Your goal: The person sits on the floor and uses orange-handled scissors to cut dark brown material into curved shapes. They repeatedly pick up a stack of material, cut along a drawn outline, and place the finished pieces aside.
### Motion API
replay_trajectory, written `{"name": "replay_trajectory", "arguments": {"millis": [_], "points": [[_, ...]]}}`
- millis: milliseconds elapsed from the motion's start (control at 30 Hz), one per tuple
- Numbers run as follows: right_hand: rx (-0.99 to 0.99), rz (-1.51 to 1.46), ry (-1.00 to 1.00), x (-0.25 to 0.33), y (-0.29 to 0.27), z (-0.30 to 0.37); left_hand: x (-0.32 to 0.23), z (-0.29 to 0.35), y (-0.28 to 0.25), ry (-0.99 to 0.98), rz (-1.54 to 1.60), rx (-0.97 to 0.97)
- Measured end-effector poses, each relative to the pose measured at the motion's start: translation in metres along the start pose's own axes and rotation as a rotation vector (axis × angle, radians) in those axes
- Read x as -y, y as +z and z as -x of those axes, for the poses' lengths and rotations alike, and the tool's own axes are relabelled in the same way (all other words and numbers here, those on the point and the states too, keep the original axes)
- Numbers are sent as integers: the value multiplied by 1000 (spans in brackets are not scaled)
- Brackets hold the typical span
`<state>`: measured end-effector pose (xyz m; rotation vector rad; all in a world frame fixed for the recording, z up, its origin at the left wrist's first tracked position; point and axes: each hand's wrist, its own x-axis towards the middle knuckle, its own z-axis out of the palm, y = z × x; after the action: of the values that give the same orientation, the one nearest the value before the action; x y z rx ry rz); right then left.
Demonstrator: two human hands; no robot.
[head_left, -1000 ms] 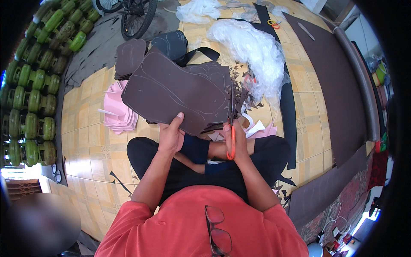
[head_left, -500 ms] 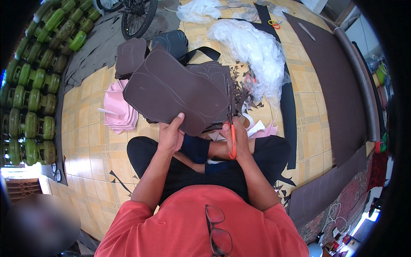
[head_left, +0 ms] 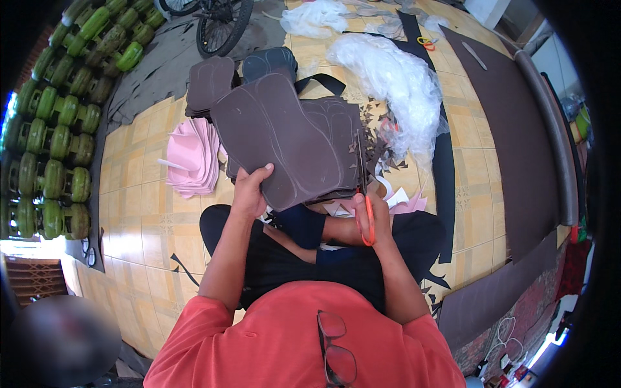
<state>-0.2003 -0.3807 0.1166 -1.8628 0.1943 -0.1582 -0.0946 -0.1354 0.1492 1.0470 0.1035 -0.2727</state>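
Observation:
My left hand (head_left: 251, 193) grips the near edge of a dark brown sheet piece (head_left: 272, 136), its thumb on top and its fingers underneath. Pale curved outlines are drawn on the sheet. In my right hand (head_left: 377, 216) is a pair of scissors (head_left: 366, 210) with orange handles, the blades pointing away from me just right of the sheet. A stack of dark brown pieces (head_left: 336, 116) with drawn outlines lies under and beyond the held sheet. Farther back are a rounded brown stack (head_left: 210, 81) and a dark blue-green stack (head_left: 275, 61).
Pink sheets (head_left: 191, 155) are piled at the left. Small brown scraps (head_left: 372, 129) and crumpled clear plastic (head_left: 388, 77) lie at the right. A large brown sheet (head_left: 517, 142) stretches along the right side. Green gas cylinders (head_left: 58, 136) fill the far left; a bicycle wheel (head_left: 223, 26) stands behind.
The held sheet has turned to a more upright angle, and its right edge is now farther from the scissor blades. The whole view has shifted slightly.

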Motion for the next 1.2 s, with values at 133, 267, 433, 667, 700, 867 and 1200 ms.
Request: {"name": "replay_trajectory", "arguments": {"millis": [133, 267, 433, 667, 700, 867, 1200], "points": [[-73, 44, -57, -19, 5, -7, -5, 8, -8, -171, -147, -15], [-92, 86, -84, -2, 4, -13, 0, 18, -9, -288, -297, -25], [-97, 196, -153, 9, 0, -21, 2, 24, -6, -318, -356, 74], [-87, 215, -143, 5, -4, -24, 2, 24, -7, -392, -351, 121], [-92, 202, -152, 5, -4, -24, 1, 24, -7, -393, -350, 124], [-56, 76, -146, 0, -6, -23, 2, 18, -20, -372, -399, 100], [165, 58, -63, -14, -39, -25, -29, -11, -55, -370, -524, 217]]}}
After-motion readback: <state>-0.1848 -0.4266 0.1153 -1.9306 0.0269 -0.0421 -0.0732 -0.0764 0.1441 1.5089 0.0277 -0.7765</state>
